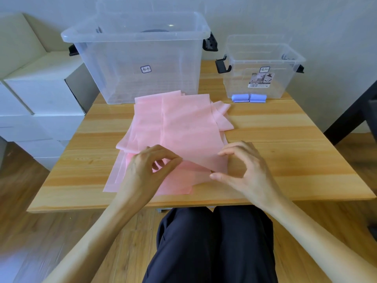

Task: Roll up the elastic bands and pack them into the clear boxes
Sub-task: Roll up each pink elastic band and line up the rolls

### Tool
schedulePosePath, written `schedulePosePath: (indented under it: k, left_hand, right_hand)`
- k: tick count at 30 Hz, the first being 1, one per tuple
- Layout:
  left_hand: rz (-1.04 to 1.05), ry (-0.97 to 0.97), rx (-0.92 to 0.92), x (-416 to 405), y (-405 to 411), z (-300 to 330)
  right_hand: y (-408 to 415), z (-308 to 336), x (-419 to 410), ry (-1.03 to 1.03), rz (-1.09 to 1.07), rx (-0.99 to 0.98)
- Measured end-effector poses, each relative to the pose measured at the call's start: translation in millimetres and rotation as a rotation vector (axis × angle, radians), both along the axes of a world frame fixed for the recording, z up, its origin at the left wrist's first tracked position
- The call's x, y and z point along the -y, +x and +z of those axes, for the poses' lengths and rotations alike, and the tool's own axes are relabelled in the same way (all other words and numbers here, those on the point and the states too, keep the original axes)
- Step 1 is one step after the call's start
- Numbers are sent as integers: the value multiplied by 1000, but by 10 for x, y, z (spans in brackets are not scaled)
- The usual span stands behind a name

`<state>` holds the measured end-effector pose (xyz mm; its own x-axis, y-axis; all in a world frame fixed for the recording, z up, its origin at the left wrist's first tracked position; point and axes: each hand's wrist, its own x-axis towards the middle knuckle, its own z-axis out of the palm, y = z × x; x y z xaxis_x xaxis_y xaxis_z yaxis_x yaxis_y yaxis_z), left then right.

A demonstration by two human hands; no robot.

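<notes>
While the left hand [149, 170] pinched the near edge of the pink band [175, 129] spread mid-desk [285, 139] and the right hand [242, 170] curled at its corner, apparently gripping nothing, a tight, even first fold mattered most. Two clear boxes [138, 58] stood behind; two blue rolls [248, 98] lay beside the smaller.

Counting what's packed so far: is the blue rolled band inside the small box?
No, the blue rolled band lies on the table in front of the small box.

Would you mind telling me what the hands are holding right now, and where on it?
Both hands pinch the pink elastic band along its near edge: left hand toward the left, right hand at the right corner.
</notes>
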<state>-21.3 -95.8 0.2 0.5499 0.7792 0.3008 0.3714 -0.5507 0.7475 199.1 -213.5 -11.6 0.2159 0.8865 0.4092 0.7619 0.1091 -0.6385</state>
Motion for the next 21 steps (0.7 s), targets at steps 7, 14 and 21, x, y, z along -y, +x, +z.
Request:
schedulePosePath:
  k: [7, 14, 21]
  left_hand:
    - [20, -108, 27, 183, -39, -43]
    - [80, -200, 58, 263, -91, -94]
    - [72, -194, 25, 338, -96, -180]
  right_hand:
    - [-119, -251, -57, 143, -86, 290]
    - [-38, -282, 74, 113, -118, 365]
    - [42, -274, 194, 86, 1, 282]
